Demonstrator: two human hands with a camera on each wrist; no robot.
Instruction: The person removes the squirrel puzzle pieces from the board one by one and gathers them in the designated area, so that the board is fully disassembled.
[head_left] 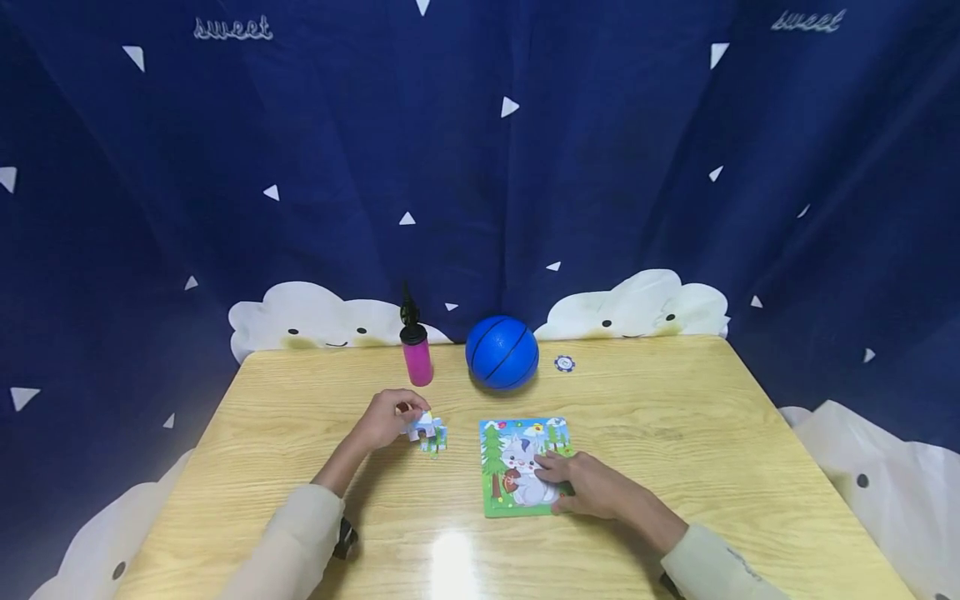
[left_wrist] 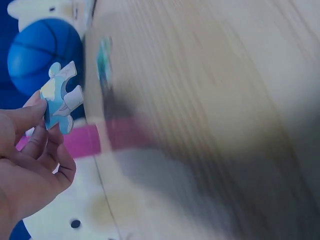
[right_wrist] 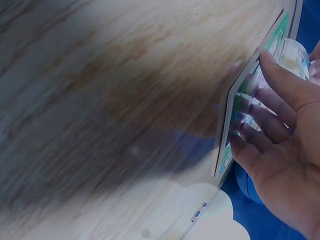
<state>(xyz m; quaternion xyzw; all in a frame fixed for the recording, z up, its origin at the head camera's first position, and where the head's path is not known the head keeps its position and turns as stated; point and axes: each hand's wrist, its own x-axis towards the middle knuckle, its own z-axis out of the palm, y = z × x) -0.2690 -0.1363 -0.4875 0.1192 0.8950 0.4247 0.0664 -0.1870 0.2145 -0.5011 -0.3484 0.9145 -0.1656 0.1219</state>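
A jigsaw piece [left_wrist: 62, 102] with blue, white and yellow print is pinched between thumb and fingers of my left hand [head_left: 384, 421]. It is held above the table, left of the puzzle. Just beyond it lies a green-and-white loose piece [head_left: 438, 442]; whether it is one piece or more I cannot tell. My right hand [head_left: 594, 485] rests with spread fingers on the right side of a square jigsaw puzzle [head_left: 492, 454] in a tray, printed with a grey squirrel holding an acorn among trees. In the right wrist view the fingertips touch its face, and part of the picture is covered.
A blue ball [head_left: 502, 353] stands behind the puzzle. To its left is a pink hand pump [head_left: 417, 363] with a black top, and to its right lies a poker chip [head_left: 565, 363]. A dark blue curtain [head_left: 480, 167] hangs behind the wooden table [head_left: 660, 408].
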